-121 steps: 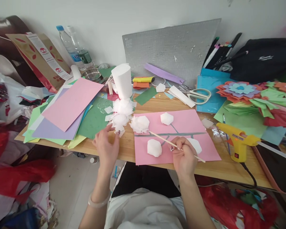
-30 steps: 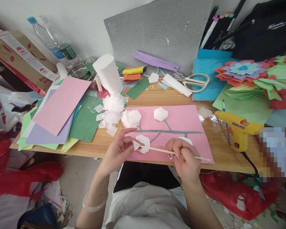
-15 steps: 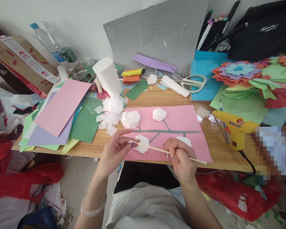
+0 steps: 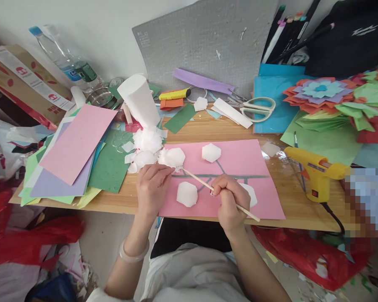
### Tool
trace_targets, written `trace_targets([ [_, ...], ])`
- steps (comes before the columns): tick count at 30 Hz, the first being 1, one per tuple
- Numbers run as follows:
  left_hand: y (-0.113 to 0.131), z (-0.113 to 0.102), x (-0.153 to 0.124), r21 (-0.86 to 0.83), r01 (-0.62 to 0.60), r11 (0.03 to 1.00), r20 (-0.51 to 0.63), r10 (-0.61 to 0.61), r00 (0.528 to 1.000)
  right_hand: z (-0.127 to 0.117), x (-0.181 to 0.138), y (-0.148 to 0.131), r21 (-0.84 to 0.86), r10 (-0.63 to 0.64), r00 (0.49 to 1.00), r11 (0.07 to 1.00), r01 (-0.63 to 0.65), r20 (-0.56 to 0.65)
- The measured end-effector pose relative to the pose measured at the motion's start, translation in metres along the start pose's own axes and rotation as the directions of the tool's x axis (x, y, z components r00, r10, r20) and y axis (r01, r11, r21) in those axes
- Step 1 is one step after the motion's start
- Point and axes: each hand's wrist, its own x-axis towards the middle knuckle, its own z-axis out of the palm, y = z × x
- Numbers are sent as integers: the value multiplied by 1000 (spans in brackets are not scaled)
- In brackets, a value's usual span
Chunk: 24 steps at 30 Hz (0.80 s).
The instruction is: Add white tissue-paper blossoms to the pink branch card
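My right hand [image 4: 231,199] is closed round a thin wooden stick [image 4: 198,179], whose far tip points up and left to the edge of a fluffy white paper flower [image 4: 172,157]. Beside that flower, left of the stick's tip, my left hand [image 4: 153,184] has its fingertips pressed together; what they hold, if anything, is hidden. Under both hands lies a pink sheet [image 4: 236,153] with a dark green branch [image 4: 229,175] on it. White rounded paper pieces [image 4: 187,194] sit at the branch ends, one of them partly behind my right hand.
White tissue clumps [image 4: 147,138] and a white roll [image 4: 138,100] stand left of centre. Coloured sheets [image 4: 78,140] are stacked at the left. A yellow glue gun [image 4: 316,172], scissors [image 4: 258,110] and layered paper flowers [image 4: 321,89] are at the right.
The stick's tip has left my left fingers and moved up to the fluffy flower. My left hand has also shifted up and turned, uncovering the lower left white piece.
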Motion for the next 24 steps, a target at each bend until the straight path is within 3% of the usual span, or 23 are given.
trace_targets([
  [4,-1,4,-3,67,7,998,38,-10,999,9,2,1,-53,-65,994,996,69,84],
  [11,-1,3,-4,93,151,984,153,-164,974,17,3,0,-160,-88,977,980,120,192],
  [18,1,4,-4,104,142,984,164,-158,974,19,3,2,-166,-105,969,976,143,223],
  [24,4,1,-8,273,290,917,202,-349,915,23,3,-1,-208,-202,946,944,257,255],
])
